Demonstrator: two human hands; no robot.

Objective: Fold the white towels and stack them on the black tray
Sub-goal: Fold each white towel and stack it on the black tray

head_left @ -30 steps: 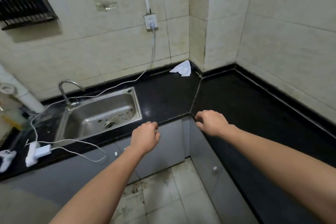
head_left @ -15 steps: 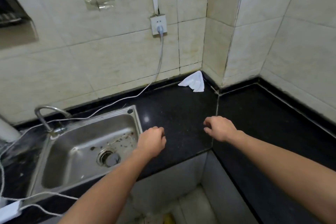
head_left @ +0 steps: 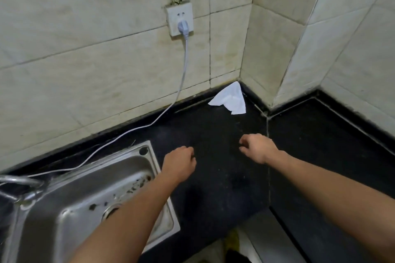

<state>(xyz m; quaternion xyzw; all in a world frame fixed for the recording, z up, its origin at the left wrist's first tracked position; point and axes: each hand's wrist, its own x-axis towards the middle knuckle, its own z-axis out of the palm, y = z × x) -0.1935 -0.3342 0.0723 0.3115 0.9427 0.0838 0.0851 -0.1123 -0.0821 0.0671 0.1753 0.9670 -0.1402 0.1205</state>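
Both hands reach out over the black surface [head_left: 215, 194], and neither holds anything. The left hand [head_left: 179, 164] hovers just right of the steel sink [head_left: 85, 209], its fingers loosely curled under so that only the back of the hand and the knuckles show. The right hand [head_left: 257, 148] is near it and a little further forward, beside the seam where two slabs of the surface meet, with its fingers bent downward in a relaxed claw. Whether either hand touches the surface cannot be told. A single white towel [head_left: 229, 100] lies crumpled in a rough triangle at the back of the surface, tucked against the foot of the tiled wall [head_left: 106, 66] where it turns a corner, well apart from both hands. A grey plug [head_left: 183, 28] sits in a wall socket [head_left: 179, 17] above, and its cord [head_left: 183, 74] hangs down the tiles and trails left along the surface behind the sink. Part of a curved tap [head_left: 17, 180] shows at the left edge.
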